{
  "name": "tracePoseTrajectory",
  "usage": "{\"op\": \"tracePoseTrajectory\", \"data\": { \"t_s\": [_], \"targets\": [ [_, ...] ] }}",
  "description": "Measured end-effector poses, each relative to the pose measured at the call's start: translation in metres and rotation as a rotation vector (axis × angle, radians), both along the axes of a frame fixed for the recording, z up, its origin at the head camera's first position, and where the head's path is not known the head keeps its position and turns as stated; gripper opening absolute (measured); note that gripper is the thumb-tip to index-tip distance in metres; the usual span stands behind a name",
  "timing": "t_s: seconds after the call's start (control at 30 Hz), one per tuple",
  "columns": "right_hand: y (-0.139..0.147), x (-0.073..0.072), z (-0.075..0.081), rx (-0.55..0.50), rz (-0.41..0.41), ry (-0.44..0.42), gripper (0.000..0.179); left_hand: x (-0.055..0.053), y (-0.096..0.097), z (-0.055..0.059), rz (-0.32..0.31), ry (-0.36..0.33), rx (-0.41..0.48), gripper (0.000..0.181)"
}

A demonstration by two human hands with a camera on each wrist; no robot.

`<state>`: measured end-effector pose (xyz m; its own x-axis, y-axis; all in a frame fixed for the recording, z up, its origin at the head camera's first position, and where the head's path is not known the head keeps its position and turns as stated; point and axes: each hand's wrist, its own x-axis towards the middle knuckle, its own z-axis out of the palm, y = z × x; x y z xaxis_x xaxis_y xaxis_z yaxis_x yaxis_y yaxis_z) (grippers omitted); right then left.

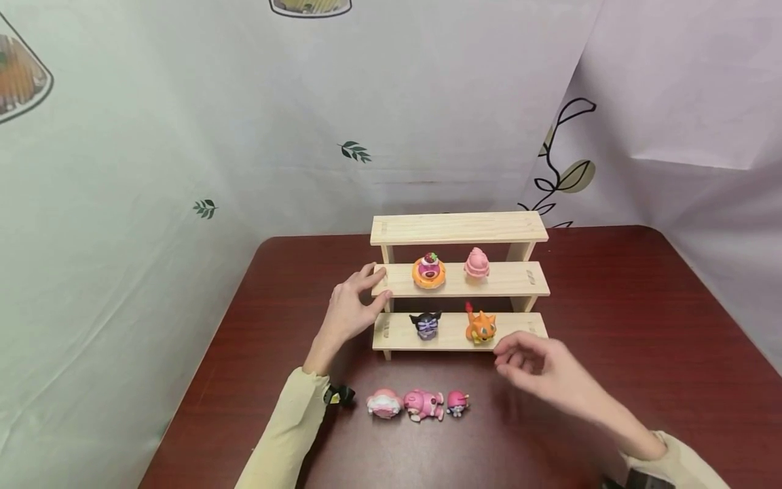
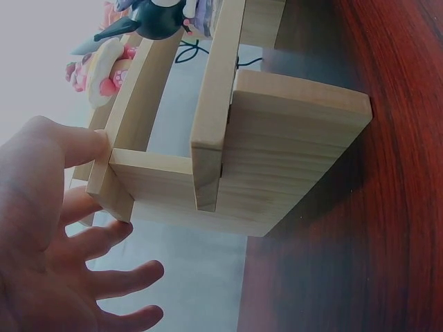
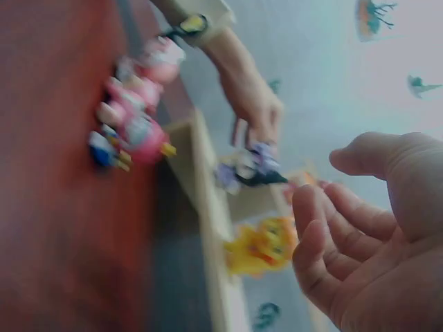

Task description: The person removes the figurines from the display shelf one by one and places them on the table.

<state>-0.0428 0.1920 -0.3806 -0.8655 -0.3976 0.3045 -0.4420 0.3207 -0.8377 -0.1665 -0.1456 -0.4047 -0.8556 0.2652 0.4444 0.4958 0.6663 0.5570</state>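
A three-tier wooden display shelf (image 1: 458, 285) stands on the table. My left hand (image 1: 353, 307) holds the left end of its middle board (image 2: 111, 187) between thumb and fingers; the other fingers are spread. My right hand (image 1: 552, 373) hovers in front of the bottom board's right end, fingers loosely bent around nothing. Nearest to it is an orange figurine with a red-tipped tail (image 1: 481, 328). A black-and-purple figurine (image 1: 426, 326) shares that board. On the middle board are a figurine in an orange ring (image 1: 430, 272) and a pink swirl-topped figurine (image 1: 476, 263).
In front of the shelf, a pink-and-white figurine (image 1: 384, 403), a pink bear-like figurine lying down (image 1: 423, 405) and a small pink-capped figurine (image 1: 457, 403) form a row on the dark red table (image 1: 275, 299). A pale printed cloth (image 1: 427, 102) hangs behind.
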Motion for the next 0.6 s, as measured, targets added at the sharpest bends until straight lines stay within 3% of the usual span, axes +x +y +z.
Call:
{"op": "tracePoseTrajectory", "data": {
  "t_s": [0.3,0.6],
  "targets": [
    [0.012,-0.032,0.025,0.028,-0.198,0.114,0.022,0.001,0.000,0.000,-0.003,0.018,-0.006,0.048],
    [0.010,-0.059,0.030,-0.019,-0.272,0.124,0.032,0.001,0.000,0.001,-0.002,0.014,-0.018,0.049]
  ]
}}
